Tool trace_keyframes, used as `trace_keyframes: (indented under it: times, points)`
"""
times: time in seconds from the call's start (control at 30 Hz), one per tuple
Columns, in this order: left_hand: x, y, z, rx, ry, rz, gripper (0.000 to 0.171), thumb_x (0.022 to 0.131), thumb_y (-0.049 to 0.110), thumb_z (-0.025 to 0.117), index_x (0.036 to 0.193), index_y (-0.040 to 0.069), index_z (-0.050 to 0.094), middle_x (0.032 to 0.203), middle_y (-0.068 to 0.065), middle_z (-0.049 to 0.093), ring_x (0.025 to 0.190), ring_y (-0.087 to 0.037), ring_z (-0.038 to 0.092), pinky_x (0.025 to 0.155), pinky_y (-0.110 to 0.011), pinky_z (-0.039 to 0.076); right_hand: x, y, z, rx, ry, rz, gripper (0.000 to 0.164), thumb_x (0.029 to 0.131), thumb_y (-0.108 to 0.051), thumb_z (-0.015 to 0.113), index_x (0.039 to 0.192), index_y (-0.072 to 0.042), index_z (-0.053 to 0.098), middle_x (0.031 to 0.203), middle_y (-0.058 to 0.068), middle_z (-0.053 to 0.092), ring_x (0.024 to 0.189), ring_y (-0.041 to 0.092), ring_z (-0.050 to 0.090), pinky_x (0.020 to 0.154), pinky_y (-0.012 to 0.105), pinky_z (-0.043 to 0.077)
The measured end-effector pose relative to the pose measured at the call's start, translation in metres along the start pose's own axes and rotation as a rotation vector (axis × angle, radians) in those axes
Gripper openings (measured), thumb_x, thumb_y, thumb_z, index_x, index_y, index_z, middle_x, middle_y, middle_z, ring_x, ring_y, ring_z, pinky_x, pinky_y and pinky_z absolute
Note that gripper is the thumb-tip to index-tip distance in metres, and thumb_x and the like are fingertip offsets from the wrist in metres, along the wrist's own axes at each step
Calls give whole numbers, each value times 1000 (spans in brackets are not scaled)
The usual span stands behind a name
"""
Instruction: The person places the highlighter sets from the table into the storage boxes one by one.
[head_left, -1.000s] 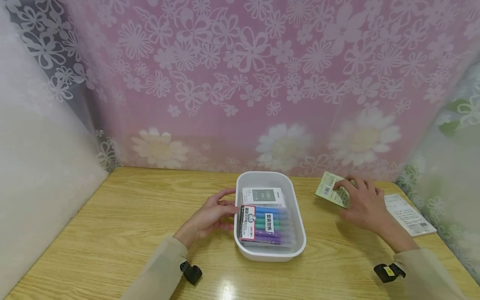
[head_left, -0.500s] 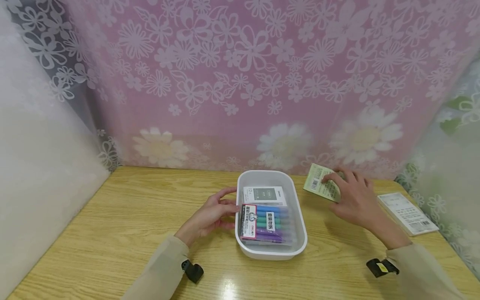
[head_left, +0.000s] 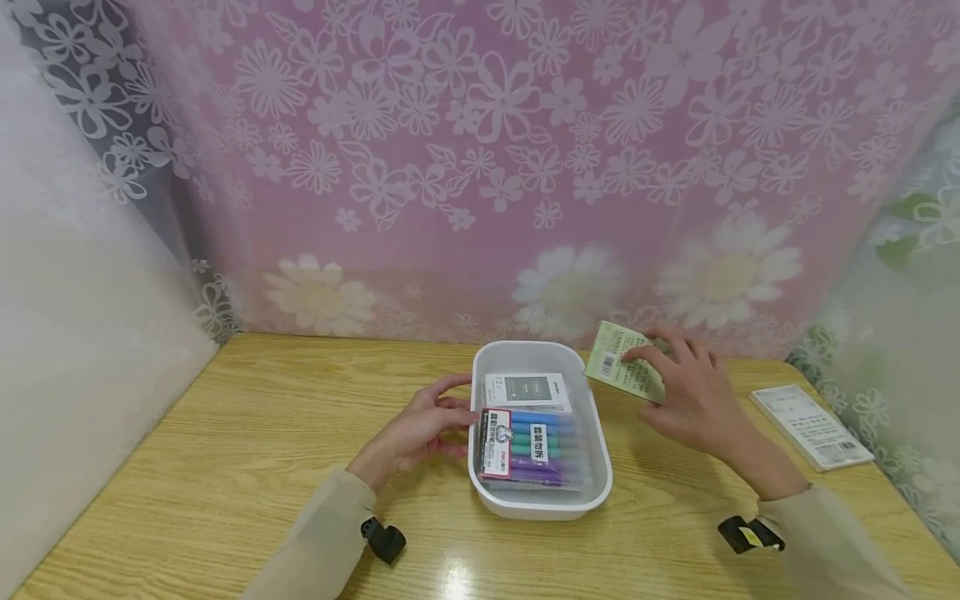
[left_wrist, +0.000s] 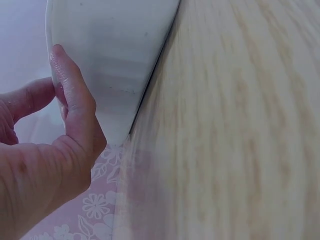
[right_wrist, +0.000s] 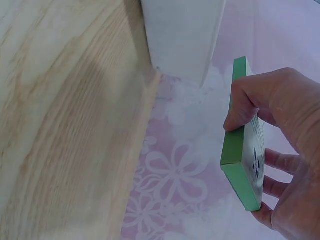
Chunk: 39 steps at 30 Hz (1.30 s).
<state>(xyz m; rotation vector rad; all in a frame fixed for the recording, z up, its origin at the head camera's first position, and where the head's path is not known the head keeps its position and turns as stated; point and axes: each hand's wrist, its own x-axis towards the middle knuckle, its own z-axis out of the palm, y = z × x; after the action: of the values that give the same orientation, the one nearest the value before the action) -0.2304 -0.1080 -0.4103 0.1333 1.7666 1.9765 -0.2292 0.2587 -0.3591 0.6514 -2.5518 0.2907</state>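
A white plastic bin [head_left: 542,510] stands mid-table. It contains a clear pack of blue, green and purple pens [head_left: 534,450] and a white box with a grey-green label [head_left: 528,388]. My left hand [head_left: 423,427] holds the bin's left side, its digits at the rim and along the outer wall [left_wrist: 117,60]. Between thumb and fingers, my right hand [head_left: 693,392] grips a flat light-green box [head_left: 624,364] with printed text and a barcode. That box [right_wrist: 243,145] is raised, tilted, beside the bin's upper right rim.
A flat white printed pack [head_left: 812,427] lies on the wooden table [head_left: 315,417] toward the right edge. Behind the table hangs a pink flowered curtain [head_left: 420,192], with pale curtains at both sides.
My right hand has carried the light-green box leftward to the bin, uncovering more of the white pack at the right. My left hand and the bin have stayed in place.
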Motion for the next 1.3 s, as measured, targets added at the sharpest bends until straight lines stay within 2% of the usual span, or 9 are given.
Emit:
trace_keyframes:
  times: [0.17, 0.43, 0.57, 0.73, 1.03, 1.3]
  points:
    - [1, 0, 0, -3, -9, 0, 70, 96, 6, 65, 158, 15, 34, 114, -9, 61, 95, -18, 68, 64, -29, 62, 6, -5, -2, -5, -15, -39, 54, 64, -7, 78, 115, -21, 66, 140, 16, 50, 123, 45, 44, 87, 73, 38]
    - [1, -1, 0, 3, -8, 0, 71, 96, 7, 65, 158, 15, 33, 116, -11, 62, 96, -19, 68, 64, -28, 62, 20, -17, -4, 13, -106, -94, 53, 66, -9, 77, 116, -24, 66, 147, 15, 50, 124, 49, 48, 95, 75, 38]
    - [2, -1, 0, -2, -9, 4, 70, 96, 7, 65, 158, 16, 34, 117, -11, 61, 96, -18, 68, 64, -28, 62, 29, -24, -3, 18, -162, -120, 54, 68, -7, 74, 118, -24, 66, 147, 14, 50, 126, 48, 49, 96, 74, 40]
    - [3, 0, -1, 1, -7, 5, 70, 96, 7, 64, 159, 16, 34, 121, -14, 62, 95, -18, 68, 64, -28, 61, 39, -30, 3, 54, -224, -161, 51, 73, -8, 74, 120, -24, 66, 146, 13, 50, 133, 44, 44, 100, 72, 37]
    - [1, 1, -2, 2, -12, 4, 71, 96, 6, 64, 159, 17, 33, 121, -12, 63, 97, -18, 68, 65, -29, 62, 55, -43, 12, 53, -291, -210, 49, 75, -12, 75, 122, -25, 67, 147, 12, 50, 130, 38, 45, 109, 71, 33]
    - [1, 1, -2, -5, -11, -2, 70, 95, 6, 64, 158, 17, 34, 118, -10, 64, 94, -18, 68, 64, -30, 62, 63, -52, 23, 93, -343, -232, 48, 75, -17, 81, 121, -26, 68, 149, 12, 51, 128, 37, 47, 105, 65, 35]
